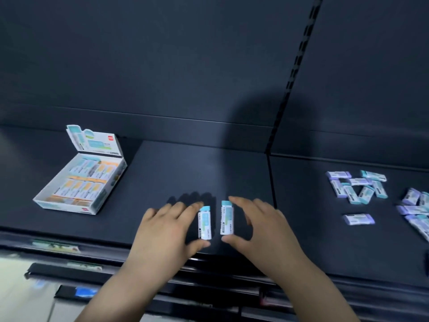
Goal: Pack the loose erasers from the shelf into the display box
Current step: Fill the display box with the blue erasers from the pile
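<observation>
Right of the white cardboard display box (60, 206), left hand (167, 231) is pinching a teal-tipped white eraser (205, 223), right hand (263, 226) is pinching a second eraser (227, 218).

A slotted upright (293, 73) is running down the dark back panel (162, 54), splitting it into two bays. Just left of the upright, a rounded shadow (250, 117) is falling across the panel. Well below and left of the upright, a front rail (111, 251) is carrying a blurred label strip (55, 244) — lower still, a blue tag (86, 292) is showing on another rail, with pale floor (14, 287) lying farthest left.
</observation>
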The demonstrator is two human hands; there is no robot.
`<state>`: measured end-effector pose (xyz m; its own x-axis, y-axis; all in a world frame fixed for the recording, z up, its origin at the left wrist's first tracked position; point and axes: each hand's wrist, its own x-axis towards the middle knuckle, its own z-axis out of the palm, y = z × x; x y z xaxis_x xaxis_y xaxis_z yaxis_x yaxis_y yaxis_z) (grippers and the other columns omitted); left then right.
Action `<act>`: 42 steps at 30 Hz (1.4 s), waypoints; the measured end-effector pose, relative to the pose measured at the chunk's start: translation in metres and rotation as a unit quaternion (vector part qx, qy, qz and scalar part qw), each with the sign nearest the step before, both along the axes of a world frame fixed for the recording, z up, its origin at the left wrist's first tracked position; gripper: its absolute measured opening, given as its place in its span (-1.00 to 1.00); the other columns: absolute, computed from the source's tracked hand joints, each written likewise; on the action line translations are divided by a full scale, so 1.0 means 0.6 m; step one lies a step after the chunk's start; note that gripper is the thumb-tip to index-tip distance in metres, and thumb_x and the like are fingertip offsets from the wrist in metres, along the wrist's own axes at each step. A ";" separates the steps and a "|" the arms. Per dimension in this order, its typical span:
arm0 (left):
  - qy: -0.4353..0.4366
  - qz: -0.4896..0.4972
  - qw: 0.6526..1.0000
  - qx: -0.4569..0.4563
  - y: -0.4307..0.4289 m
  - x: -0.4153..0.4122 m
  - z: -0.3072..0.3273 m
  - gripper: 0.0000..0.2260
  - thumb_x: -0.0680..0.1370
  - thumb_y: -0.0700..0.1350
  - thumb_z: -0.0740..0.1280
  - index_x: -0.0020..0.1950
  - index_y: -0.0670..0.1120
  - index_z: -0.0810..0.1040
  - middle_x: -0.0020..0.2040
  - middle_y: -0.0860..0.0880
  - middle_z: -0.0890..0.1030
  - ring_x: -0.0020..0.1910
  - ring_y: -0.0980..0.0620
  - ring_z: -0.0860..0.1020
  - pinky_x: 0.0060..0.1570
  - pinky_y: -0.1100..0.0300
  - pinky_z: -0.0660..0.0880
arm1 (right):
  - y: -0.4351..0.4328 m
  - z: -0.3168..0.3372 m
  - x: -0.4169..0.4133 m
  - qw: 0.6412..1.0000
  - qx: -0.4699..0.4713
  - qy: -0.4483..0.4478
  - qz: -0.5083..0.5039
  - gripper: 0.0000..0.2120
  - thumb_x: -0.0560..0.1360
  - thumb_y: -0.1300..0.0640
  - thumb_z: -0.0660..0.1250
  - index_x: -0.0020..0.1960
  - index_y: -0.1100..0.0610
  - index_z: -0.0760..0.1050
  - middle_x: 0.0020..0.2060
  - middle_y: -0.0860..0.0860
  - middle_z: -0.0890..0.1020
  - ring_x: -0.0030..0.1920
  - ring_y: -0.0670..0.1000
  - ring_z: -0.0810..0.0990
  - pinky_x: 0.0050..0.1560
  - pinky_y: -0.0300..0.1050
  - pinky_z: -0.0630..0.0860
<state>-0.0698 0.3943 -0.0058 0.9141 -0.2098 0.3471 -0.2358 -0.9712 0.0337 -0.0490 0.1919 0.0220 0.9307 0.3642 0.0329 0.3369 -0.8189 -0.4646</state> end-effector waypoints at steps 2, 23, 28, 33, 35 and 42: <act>0.001 0.010 1.000 -0.001 0.007 0.001 0.004 -0.38 0.21 0.32 0.31 0.18 0.05 0.48 -0.20 0.08 0.58 -0.22 0.00 0.59 -0.28 0.10 0.45 | 0.011 0.001 0.008 1.000 0.002 0.007 0.014 -0.36 0.41 -0.22 0.32 0.41 -0.26 0.12 -0.05 -0.27 0.26 0.07 -0.20 0.30 0.30 -0.16 0.23; 0.068 0.059 0.995 -0.041 0.360 0.059 0.017 -0.32 0.17 0.20 0.56 0.21 -0.04 0.54 -0.25 0.05 0.61 -0.25 -0.05 0.62 -0.28 0.11 0.48 | 0.364 -0.010 0.079 0.999 0.016 -0.007 0.033 -0.34 0.40 -0.20 0.36 0.42 -0.22 0.17 -0.19 -0.28 0.22 0.09 -0.13 0.36 0.22 -0.17 0.30; 0.100 0.047 0.993 -0.034 0.480 0.108 0.035 -0.34 0.23 0.22 0.51 0.27 0.02 0.51 -0.22 0.06 0.58 -0.23 -0.05 0.60 -0.27 0.14 0.41 | 0.478 -0.016 0.078 1.000 -0.006 0.002 -0.006 -0.33 0.42 -0.22 0.33 0.44 -0.20 0.12 0.08 -0.21 0.37 0.19 -0.10 0.35 0.22 -0.20 0.26; 0.106 0.004 0.993 -0.044 0.500 0.135 0.044 -0.34 0.43 0.32 0.25 0.47 0.14 0.18 0.11 0.12 0.51 0.11 0.07 0.49 0.03 0.18 0.33 | 0.511 -0.009 0.084 0.998 -0.010 -0.012 -0.065 -0.31 0.40 -0.18 0.37 0.45 -0.18 0.16 0.16 -0.15 0.44 0.21 -0.08 0.38 0.20 -0.23 0.27; 0.118 -0.017 0.992 -0.033 0.495 0.146 0.041 -0.33 0.44 0.33 0.22 0.48 0.16 0.12 0.18 0.14 0.47 0.15 0.10 0.46 0.07 0.19 0.31 | 0.514 -0.007 0.089 0.997 -0.023 -0.018 -0.070 -0.31 0.39 -0.16 0.38 0.44 -0.15 0.18 0.12 -0.12 0.46 0.20 -0.05 0.41 0.20 -0.20 0.29; 0.119 -0.043 0.992 0.001 0.470 0.181 0.015 -0.37 0.47 0.27 0.24 0.47 0.17 0.11 0.20 0.14 0.47 0.20 0.07 0.44 0.08 0.16 0.29 | 0.522 -0.012 0.120 0.994 -0.087 -0.028 -0.059 -0.36 0.42 -0.14 0.35 0.43 -0.12 0.21 0.10 -0.05 0.45 0.20 0.02 0.39 0.15 -0.13 0.28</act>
<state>0.0388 0.6766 0.0033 0.9491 -0.2901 0.1229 -0.3025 -0.9482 0.0974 0.0229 0.5048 0.0148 0.9656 0.2578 0.0324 0.2557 -0.9208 -0.2946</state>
